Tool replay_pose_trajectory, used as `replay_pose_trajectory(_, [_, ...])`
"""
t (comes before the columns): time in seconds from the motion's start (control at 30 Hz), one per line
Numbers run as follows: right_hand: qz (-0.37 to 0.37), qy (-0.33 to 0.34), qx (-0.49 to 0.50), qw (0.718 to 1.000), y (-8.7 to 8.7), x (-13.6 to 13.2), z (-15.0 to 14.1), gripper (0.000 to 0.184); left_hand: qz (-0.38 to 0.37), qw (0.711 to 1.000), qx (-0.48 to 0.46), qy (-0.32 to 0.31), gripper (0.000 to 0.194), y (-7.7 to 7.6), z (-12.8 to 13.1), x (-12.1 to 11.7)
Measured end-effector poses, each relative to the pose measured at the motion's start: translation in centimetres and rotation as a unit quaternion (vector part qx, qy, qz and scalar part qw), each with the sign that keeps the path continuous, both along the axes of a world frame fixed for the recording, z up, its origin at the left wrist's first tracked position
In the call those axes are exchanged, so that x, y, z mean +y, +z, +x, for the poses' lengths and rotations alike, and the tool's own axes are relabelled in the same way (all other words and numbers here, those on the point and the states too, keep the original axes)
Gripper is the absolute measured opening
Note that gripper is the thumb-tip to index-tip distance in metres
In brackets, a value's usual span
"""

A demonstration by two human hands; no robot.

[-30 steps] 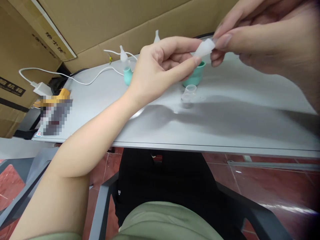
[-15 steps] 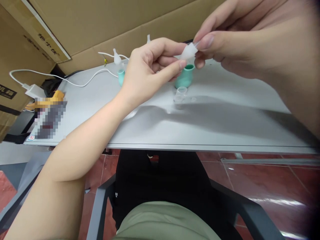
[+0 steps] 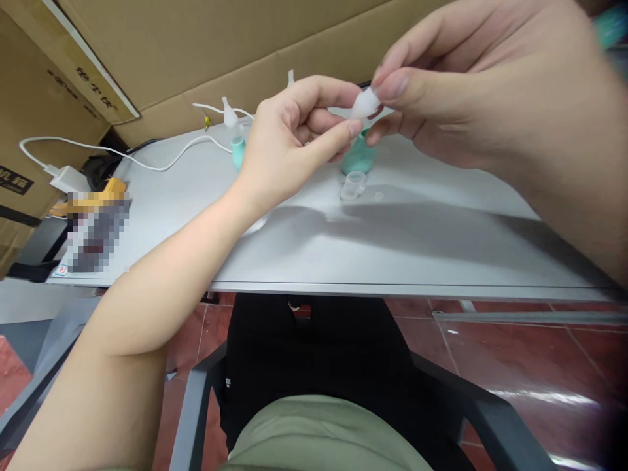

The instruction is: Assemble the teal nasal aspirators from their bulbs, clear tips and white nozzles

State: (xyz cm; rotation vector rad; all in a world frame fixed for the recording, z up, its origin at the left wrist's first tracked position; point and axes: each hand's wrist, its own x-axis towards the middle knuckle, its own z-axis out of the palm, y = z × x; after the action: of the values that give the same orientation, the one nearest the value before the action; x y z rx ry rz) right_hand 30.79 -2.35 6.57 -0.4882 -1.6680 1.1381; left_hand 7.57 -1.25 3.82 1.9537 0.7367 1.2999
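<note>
Pinches a small frosted-white tapered piece (image 3: 366, 104) in the air above the grey bench (image 3: 417, 252), with thumb and forefinger of the left hand (image 3: 282, 147) nearly closed around it and thumb and fingertips of the right hand (image 3: 471, 98) closed at its upper end. Could slip or spring free if tugged unevenly, being smooth and probably soft; might then strike the round-bellied mint-green vessel (image 3: 358, 160) below or the clear cup-like part (image 3: 354, 186) in front of it. Note, beyond the left wrist, a teardrop-shaped white tip (image 3: 230, 116) above a smaller green base (image 3: 238, 154).
</note>
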Motion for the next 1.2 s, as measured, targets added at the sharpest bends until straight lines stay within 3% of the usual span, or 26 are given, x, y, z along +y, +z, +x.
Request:
replay_pose_trajectory(0.17, [-0.028,0.024,0.024,0.999,0.0,0.4,0.0,0.021,-0.014,0.999,0.036,0.022,0.021,-0.2,0.1,0.2])
replay_pose_trajectory(0.3, [-0.089,0.018,0.033,0.995,0.3,0.7,-0.1,0.022,0.021,0.997,0.042,0.053,0.029,-1.1,0.5,0.7])
replay_pose_trajectory(0.37, [-0.110,0.016,0.025,0.993,0.4,1.1,0.0,0.026,0.042,0.997,0.041,0.052,0.029,-1.4,0.6,1.0])
replay_pose_trajectory(0.5, [-0.135,0.051,-0.005,0.989,0.2,2.3,0.7,0.053,0.111,0.991,0.051,0.053,0.036,-2.0,0.3,1.6])
replay_pose_trajectory(0.67, [-0.127,0.082,-0.034,0.988,-0.1,2.9,1.5,0.056,0.140,0.981,0.108,0.074,0.012,-1.9,-0.5,2.4])
replay_pose_trajectory(0.9, [-0.140,0.108,-0.042,0.983,-0.3,3.2,1.6,0.056,0.262,0.947,0.172,0.068,0.041,-2.3,-1.2,4.3])
replay_pose_trajectory(1.03, [-0.128,0.113,-0.040,0.984,-0.5,3.1,1.5,0.054,0.284,0.932,0.215,0.076,0.071,-3.2,-1.6,5.4])
replay_pose_trajectory(1.2, [-0.121,0.109,-0.022,0.986,-0.5,2.6,1.2,0.049,0.306,0.922,0.225,0.071,0.092,-3.3,-2.1,5.1])
